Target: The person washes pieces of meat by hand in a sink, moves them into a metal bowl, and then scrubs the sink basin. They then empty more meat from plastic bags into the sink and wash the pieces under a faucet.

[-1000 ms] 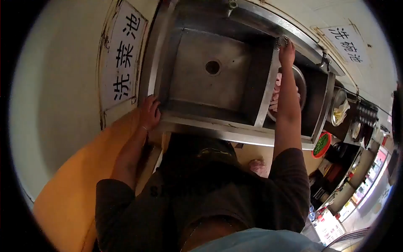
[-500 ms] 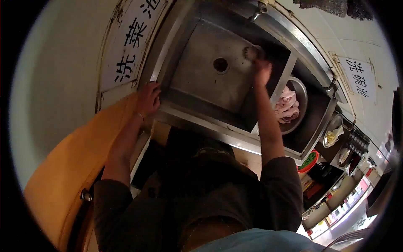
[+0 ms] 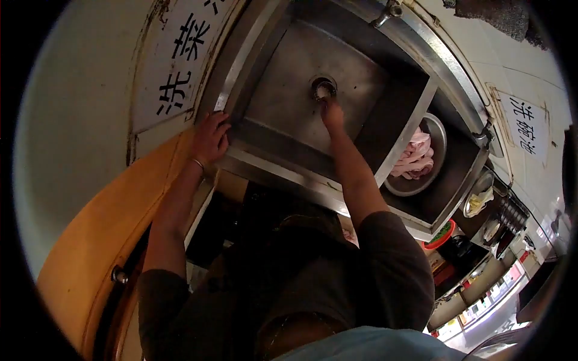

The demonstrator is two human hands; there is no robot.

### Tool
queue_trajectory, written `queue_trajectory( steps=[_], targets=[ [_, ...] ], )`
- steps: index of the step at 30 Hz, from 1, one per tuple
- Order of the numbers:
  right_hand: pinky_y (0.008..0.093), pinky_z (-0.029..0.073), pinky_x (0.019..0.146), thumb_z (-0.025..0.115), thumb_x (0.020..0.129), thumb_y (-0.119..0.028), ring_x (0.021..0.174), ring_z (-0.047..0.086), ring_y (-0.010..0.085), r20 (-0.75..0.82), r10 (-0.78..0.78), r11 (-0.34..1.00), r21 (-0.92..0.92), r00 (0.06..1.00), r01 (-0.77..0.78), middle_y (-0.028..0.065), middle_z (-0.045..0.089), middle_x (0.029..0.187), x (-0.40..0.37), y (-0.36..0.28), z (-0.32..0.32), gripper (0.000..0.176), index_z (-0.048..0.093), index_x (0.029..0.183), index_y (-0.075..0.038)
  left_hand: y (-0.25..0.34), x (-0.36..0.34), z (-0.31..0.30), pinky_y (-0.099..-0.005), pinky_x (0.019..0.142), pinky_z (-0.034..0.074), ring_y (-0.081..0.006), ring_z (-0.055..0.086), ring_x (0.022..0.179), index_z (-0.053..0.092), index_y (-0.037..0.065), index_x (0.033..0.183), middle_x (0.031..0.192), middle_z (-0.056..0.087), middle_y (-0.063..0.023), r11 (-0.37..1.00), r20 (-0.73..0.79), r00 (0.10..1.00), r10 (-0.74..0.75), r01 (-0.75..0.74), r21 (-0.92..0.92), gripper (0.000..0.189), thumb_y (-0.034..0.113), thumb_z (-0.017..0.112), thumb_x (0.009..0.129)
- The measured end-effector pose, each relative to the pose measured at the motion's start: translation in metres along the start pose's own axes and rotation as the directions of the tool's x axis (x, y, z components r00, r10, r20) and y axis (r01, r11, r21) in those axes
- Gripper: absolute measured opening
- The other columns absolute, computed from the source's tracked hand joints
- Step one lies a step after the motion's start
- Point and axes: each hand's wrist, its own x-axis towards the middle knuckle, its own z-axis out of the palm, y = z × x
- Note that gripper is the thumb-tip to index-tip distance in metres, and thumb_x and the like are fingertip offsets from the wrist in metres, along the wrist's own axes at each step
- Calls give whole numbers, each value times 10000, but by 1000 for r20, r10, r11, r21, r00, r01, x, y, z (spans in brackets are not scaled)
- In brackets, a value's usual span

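Note:
My right hand [image 3: 332, 114] reaches into the left sink basin [image 3: 289, 78], closed around the near end of a small round strainer-like tool [image 3: 323, 90]. The tool's round head is over the drain hole and covers most of it. My left hand [image 3: 211, 137] rests on the metal rim at the sink's near left corner, fingers slightly apart, with nothing in it.
A metal bowl [image 3: 441, 135] of pale pink meat [image 3: 416, 157] sits in the right basin, beyond the divider [image 3: 409, 126]. Faucets [image 3: 388, 13] line the far edge. A red basket of greens [image 3: 442, 236] and dishes stand at the right.
My right hand has moved left with the tool, from the basin's right side to the drain. My left hand stays on the rim. The view has shifted slightly.

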Motion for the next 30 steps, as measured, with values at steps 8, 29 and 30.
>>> queue_trajectory(
  steps=[8, 29, 30],
  targets=[
    [418, 393, 883, 548, 760, -165, 1021, 497, 341, -29, -376, 924, 63, 926, 378, 187, 516, 1120, -6, 13, 20, 442, 456, 1178, -59, 4, 2, -2, -475, 975, 315, -296, 444, 1096, 539, 56, 936, 1136, 481, -113, 1000, 10, 1000, -13, 13, -11, 259, 60, 544, 677],
    [383, 426, 843, 574, 762, -339, 914, 569, 273, -17, 331, 771, 581, 944, -259, 140, 604, 929, -149, -9, -97, 366, 583, 1070, -142, -13, -16, 23, -448, 879, 350, -364, 428, 1039, 547, -6, 935, 1115, 470, -202, 952, -34, 952, 305, -304, 18, 266, 105, 521, 694],
    [379, 410, 876, 591, 745, -355, 934, 561, 265, -38, 369, 890, 303, 929, -341, 138, 605, 922, -164, -6, -94, 379, 589, 1054, -135, -5, -16, 18, -448, 879, 350, -364, 428, 1039, 547, -6, 935, 1115, 470, -202, 933, -26, 933, 359, -359, 3, 266, 105, 521, 694]
  ],
)
